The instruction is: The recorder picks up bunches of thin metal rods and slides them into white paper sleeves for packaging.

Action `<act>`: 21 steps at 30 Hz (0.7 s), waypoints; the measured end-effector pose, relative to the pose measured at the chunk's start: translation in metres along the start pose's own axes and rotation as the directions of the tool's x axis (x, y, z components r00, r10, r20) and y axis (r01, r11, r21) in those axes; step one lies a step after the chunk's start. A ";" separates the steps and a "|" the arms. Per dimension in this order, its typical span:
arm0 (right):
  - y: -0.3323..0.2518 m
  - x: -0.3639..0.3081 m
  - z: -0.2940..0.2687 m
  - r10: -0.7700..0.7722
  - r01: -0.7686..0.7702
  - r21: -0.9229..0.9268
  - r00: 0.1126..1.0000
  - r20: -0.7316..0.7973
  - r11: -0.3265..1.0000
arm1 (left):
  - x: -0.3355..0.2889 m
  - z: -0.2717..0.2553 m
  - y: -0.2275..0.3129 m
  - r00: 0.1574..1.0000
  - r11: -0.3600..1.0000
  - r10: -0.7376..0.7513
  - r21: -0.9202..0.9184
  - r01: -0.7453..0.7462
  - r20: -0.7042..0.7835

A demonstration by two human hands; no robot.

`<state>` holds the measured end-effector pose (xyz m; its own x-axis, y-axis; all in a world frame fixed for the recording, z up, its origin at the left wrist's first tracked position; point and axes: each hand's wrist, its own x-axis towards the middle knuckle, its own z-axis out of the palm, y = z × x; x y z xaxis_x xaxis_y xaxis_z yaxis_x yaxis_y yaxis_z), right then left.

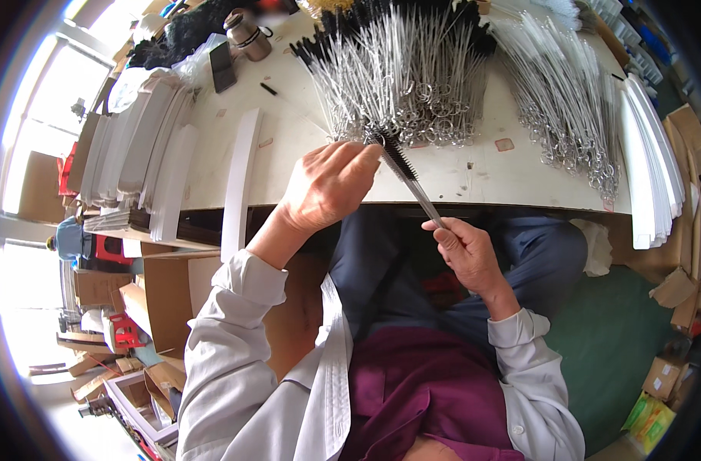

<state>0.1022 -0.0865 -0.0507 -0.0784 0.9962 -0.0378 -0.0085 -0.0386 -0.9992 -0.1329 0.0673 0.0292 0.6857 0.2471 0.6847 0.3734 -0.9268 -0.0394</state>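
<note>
My right hand (467, 256) is closed round the metal stem end of a thin wire brush (399, 160) with black bristles. The brush slants up and left from that hand to the front of the brush pile; whether it is one or a few together I cannot tell. My left hand (331, 184) is closed, fingertips pinched beside the bristled end, and what they hold is hidden. Just beyond lies a big heap of wire brushes (404, 77), looped ends towards me and black bristles at the far side.
A second heap of looped wire stems (558, 96) lies to the right, beside stacked white strips (650, 169). More white strips (139, 146) stand at the left, with one single strip (241, 180). A phone (222, 67) and a steel flask (247, 35) sit behind on the table (281, 119).
</note>
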 end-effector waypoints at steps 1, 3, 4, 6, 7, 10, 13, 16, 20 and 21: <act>0.001 0.001 -0.001 0.004 -0.004 0.003 1.000 0.011 1.000 | -0.007 -0.007 0.000 0.995 0.994 -0.103 0.042 0.103 0.002; 0.002 0.002 -0.002 -0.012 0.010 -0.058 0.999 -0.039 0.998 | -0.032 -0.022 -0.013 0.935 0.930 -0.354 0.110 0.351 0.014; 0.001 0.002 0.000 0.023 -0.024 -0.046 0.999 -0.036 0.999 | -0.049 -0.031 -0.024 0.879 0.866 -0.477 0.176 0.469 0.006; 0.000 0.002 0.000 0.035 -0.037 -0.061 0.999 -0.030 0.997 | -0.075 -0.048 -0.045 0.731 0.687 -0.682 0.368 0.626 0.030; -0.002 0.002 0.002 0.041 -0.041 -0.086 0.999 -0.010 0.995 | -0.092 -0.054 -0.056 0.638 0.580 -0.769 0.467 0.667 0.045; 0.006 0.002 0.006 0.005 0.000 -0.150 0.999 0.032 0.989 | -0.125 -0.070 -0.076 0.435 0.386 -0.896 0.638 0.666 0.089; 0.010 0.004 0.010 0.022 -0.015 -0.173 0.999 0.040 0.985 | -0.134 -0.080 -0.080 0.190 0.265 -0.964 0.669 0.694 0.185; 0.010 0.003 0.017 0.036 -0.034 -0.196 0.999 0.009 0.980 | -0.136 -0.083 -0.088 0.195 0.290 -0.957 0.670 0.683 0.216; 0.006 0.000 0.018 0.052 -0.046 -0.247 0.998 0.018 0.968 | -0.137 -0.084 -0.093 0.156 0.239 -0.965 0.456 0.857 0.211; 0.002 -0.002 0.018 0.057 -0.050 -0.247 0.998 0.021 0.968 | -0.135 -0.084 -0.092 0.049 0.042 -0.968 -0.035 0.999 0.248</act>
<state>0.0840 -0.0901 -0.0519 -0.0994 0.9906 -0.0942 0.2419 -0.0678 -0.9679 -0.3128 0.0954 0.0016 -0.1727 0.9790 -0.1082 0.6785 0.1979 0.7074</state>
